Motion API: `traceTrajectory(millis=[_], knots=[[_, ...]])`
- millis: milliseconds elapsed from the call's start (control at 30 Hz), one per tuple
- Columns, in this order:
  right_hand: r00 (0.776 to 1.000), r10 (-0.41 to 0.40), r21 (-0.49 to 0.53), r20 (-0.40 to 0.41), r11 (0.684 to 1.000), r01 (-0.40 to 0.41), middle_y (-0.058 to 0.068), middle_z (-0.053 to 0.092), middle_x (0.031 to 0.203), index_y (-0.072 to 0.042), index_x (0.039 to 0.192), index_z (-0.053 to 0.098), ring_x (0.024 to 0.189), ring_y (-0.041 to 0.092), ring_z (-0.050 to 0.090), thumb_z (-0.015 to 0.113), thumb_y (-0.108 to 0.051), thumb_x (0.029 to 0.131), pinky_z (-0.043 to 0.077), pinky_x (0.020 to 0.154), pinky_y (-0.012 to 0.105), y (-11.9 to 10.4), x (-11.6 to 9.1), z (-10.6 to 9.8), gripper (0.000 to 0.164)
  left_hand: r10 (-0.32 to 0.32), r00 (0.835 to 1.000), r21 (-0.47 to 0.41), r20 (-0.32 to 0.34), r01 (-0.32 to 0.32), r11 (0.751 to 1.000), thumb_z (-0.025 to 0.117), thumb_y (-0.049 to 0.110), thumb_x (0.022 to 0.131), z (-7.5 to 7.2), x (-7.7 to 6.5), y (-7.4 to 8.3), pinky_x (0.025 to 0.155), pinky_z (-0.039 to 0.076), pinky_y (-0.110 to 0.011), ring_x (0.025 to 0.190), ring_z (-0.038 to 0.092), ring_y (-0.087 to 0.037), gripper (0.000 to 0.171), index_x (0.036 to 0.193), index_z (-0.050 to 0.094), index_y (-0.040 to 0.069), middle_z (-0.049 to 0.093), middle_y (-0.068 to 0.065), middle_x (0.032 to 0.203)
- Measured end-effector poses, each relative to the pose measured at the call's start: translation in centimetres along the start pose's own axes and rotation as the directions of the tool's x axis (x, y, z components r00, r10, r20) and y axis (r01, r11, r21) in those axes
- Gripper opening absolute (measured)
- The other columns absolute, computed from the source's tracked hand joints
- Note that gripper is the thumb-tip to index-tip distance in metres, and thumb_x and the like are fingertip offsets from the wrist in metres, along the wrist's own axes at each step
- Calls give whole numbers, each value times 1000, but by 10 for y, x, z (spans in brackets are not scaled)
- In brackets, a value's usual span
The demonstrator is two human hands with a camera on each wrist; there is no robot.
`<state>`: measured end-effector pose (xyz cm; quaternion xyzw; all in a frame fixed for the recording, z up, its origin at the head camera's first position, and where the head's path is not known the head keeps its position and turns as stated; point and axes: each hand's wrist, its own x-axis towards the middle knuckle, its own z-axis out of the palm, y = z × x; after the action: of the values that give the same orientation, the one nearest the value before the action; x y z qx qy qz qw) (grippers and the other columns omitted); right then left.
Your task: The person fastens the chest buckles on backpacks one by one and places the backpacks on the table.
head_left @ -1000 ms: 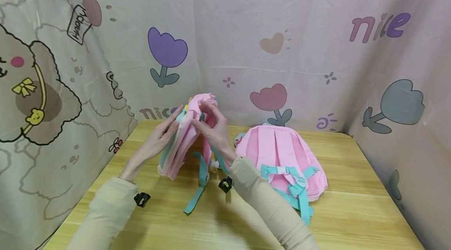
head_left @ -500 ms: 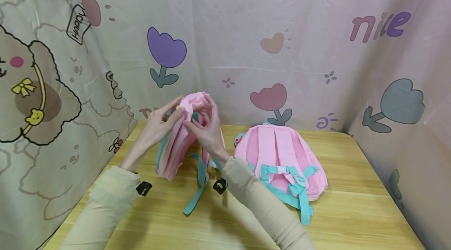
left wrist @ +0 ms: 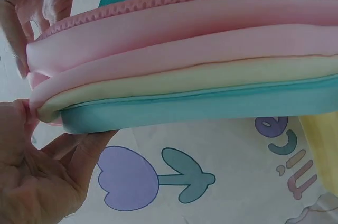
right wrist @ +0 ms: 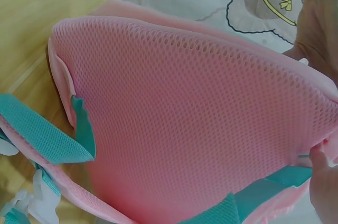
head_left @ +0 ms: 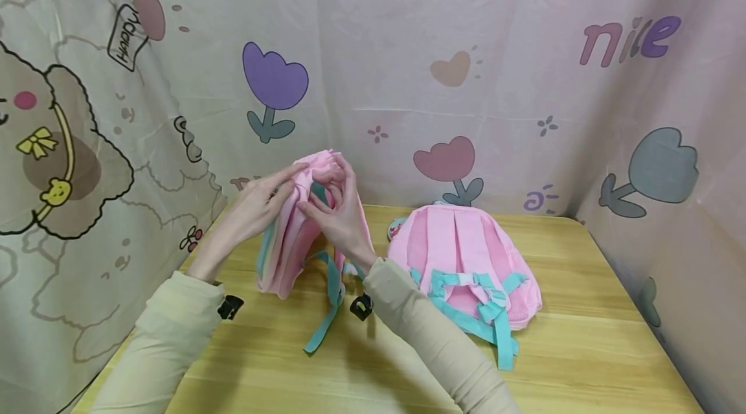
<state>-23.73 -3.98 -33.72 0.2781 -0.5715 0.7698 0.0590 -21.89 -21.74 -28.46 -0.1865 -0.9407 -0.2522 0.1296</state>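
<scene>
A small pink backpack [head_left: 291,249] stands upright at the left of the table, its striped side in pink, cream and teal [left wrist: 200,84] facing the left wrist camera. At its top, my left hand [head_left: 256,207] holds the front edge, thumb on the near side and fingers over the top. My right hand [head_left: 340,216] pinches the top at the back, near where the shoulder straps begin. The mesh back panel [right wrist: 185,102] fills the right wrist view. A teal strap [head_left: 329,310] hangs down to the table. Part of the top is hidden by my fingers.
A second pink backpack [head_left: 460,252] lies on the wooden table [head_left: 594,310] at the right, straps up, with teal webbing and white buckles. A round tag [head_left: 396,228] shows at its left edge. A printed curtain [head_left: 373,77] stands behind and at both sides.
Both hands have shifted slightly left and up along with the backpack's top, which leans a little further left. My left fingers now reach further over the top. The second backpack stays put.
</scene>
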Motion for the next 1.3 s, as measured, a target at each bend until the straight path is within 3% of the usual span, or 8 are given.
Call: traceTrajectory(millis=[167,300,400,500,700,833,1033,1300], knots=[[1000,-12,-22,13,1000,13,21,41,139,-24,157,22,135,27,51,74,9,85,51,106,36,0,0,-2,94,-61,998,-4,-18,61,998,31,27,110,-2,0,0,71,43,-39,73,52,-28,41,141,56,18,62,-17,97],[999,-33,-79,15,996,35,24,46,137,-12,155,27,131,34,53,73,7,86,48,110,40,0,0,-5,86,-114,993,-28,-16,113,993,31,40,109,-3,1,0,80,50,-48,98,65,-37,44,135,58,17,65,-19,128],[1000,-23,-175,-3,984,22,21,52,137,-5,149,37,129,33,54,75,2,87,45,114,41,0,-2,-8,73,-155,988,-33,6,155,987,37,55,105,-4,1,3,88,51,-55,114,64,-40,52,134,57,17,64,-21,133],[999,11,-294,-37,955,-21,17,56,137,-4,141,51,128,28,54,76,-6,88,43,115,42,2,-4,-12,58,-182,983,-11,17,183,983,50,63,97,-5,2,6,85,52,-52,113,63,-40,59,132,54,16,63,-22,134],[986,150,-382,-78,909,-168,13,54,143,-8,138,56,139,29,47,69,-13,94,35,120,48,9,-8,-22,47,-189,982,-2,-11,189,982,64,44,93,-6,3,10,65,49,-34,89,62,-33,48,125,53,10,66,-22,115],[974,228,-363,-16,906,-218,13,52,150,-9,147,49,140,34,48,65,-16,96,37,119,52,13,-12,-28,53,-183,981,-33,-69,181,983,64,34,94,-4,4,11,60,44,-29,82,60,-30,40,121,55,7,66,-21,105],[959,249,-419,135,892,-173,11,52,152,-9,151,44,141,29,50,62,-19,99,36,120,50,19,-17,-36,56,-166,971,-89,-171,153,984,67,29,95,0,1,11,61,44,-30,81,61,-32,37,117,58,1,68,-24,101],[972,132,-598,192,801,9,14,62,140,-4,139,59,135,29,54,61,-20,100,42,115,48,17,-22,-48,43,-202,919,-158,-339,156,975,65,16,91,-4,-10,0,65,40,-24,87,58,-29,26,114,64,2,70,-25,113]])
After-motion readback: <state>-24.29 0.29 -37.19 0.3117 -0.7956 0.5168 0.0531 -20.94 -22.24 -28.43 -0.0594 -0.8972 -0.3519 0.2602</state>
